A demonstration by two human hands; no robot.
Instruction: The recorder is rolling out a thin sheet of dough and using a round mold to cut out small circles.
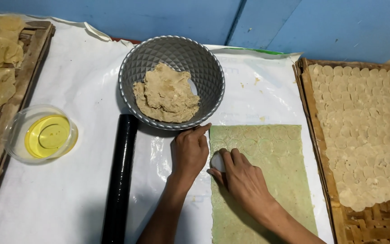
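A thin greenish dough sheet [271, 171] lies flat on the white plastic cover [77, 90], its upper part marked with several round cut outlines. My right hand [242, 176] presses a small white round cutter [216, 162] onto the sheet's left side. My left hand [189, 151] rests palm down at the sheet's upper left edge, fingertips touching the dough corner, holding nothing.
A grey patterned bowl [136, 63] with beige dough scraps sits just above my hands. A black rolling pin [122, 176] lies to the left. A clear bowl of yellow oil [41, 134] stands farther left. Woven trays [339, 217] of dough discs flank both sides.
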